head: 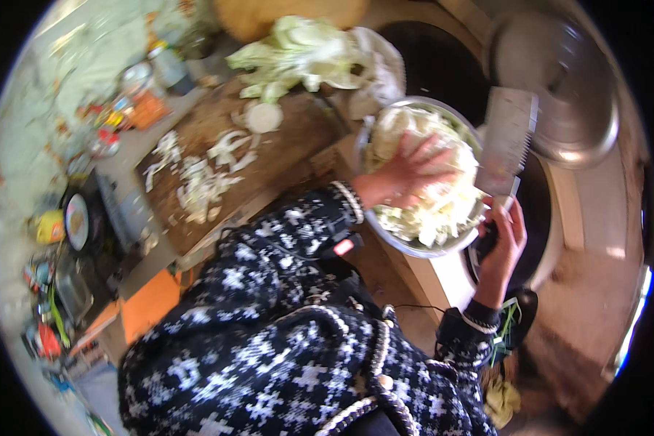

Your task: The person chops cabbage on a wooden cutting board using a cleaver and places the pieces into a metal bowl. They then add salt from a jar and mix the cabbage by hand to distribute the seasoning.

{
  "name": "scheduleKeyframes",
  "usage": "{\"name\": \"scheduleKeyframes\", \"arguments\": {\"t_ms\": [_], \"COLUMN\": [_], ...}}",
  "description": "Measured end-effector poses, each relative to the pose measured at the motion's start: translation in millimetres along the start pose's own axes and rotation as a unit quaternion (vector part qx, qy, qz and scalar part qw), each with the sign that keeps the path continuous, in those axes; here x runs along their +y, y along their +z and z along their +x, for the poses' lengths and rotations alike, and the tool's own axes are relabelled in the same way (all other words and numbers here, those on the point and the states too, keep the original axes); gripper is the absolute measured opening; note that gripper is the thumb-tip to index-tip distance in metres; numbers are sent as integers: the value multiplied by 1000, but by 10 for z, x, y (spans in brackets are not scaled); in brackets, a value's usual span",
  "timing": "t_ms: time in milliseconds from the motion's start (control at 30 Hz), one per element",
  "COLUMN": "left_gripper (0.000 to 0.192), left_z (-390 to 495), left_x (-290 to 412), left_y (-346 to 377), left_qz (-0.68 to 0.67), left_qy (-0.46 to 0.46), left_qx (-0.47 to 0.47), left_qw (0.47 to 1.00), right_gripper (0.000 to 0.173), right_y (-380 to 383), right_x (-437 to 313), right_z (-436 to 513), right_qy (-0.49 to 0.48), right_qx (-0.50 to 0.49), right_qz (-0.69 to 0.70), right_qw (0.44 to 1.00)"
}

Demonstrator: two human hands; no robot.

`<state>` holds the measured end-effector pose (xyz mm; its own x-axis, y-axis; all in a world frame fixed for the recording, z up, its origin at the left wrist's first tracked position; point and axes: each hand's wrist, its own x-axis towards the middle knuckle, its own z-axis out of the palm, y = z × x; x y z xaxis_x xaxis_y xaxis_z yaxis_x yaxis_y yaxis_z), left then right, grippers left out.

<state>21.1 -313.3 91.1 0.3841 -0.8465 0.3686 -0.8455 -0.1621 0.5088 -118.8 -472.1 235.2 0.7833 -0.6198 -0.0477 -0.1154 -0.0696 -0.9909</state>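
Note:
My left hand (406, 173) lies with its fingers spread on a heap of shredded cabbage (433, 218), which fills a round metal bowl (438, 252). Beside the bowl's right rim, my right hand (504, 234) grips the handle of a cleaver (506, 141). Its broad blade points away from me, with a serrated section along the right edge. Left of the bowl, a wooden cutting board (300, 128) bears loose cabbage shreds (199, 188) and a pale, round cut cabbage base (264, 117). Large cabbage leaves (305, 57) lie at the board's far end.
Dark woks (433, 60) are set into the stove at the far side and right. A large metal lid (561, 82) rests on the right. A whitish cloth (381, 60) lies behind the bowl. Bottles (169, 68) and packets (144, 109) line the left wall.

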Motion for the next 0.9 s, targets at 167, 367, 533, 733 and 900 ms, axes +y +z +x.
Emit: {"name": "scheduleKeyframes", "arguments": {"t_ms": [167,367,533,733,900], "left_gripper": [90,72,87,86,73], "left_z": [-384,-2202,-3812,-4394,-4256], "left_x": [62,-896,-1669,-2233,-2113], "left_y": [-414,-924,-1290,-1198,-1002], "left_qz": [43,111,234,153,139], "left_qy": [-57,-308,-572,-616,-549], "left_qx": [98,306,267,270,240], "left_qw": [993,894,739,724,788], "right_gripper": [19,16,41,43,43], "right_y": [228,1035,1914,2138,2114], "right_x": [-86,164,756,1252,1326], "right_z": [-34,-368,-611,-647,-513], "right_qy": [-37,73,-19,-76,-110], "right_qx": [-158,-316,-443,-380,-291], "right_qz": [114,8,-226,-302,-326], "right_qw": [980,946,867,871,893]}}
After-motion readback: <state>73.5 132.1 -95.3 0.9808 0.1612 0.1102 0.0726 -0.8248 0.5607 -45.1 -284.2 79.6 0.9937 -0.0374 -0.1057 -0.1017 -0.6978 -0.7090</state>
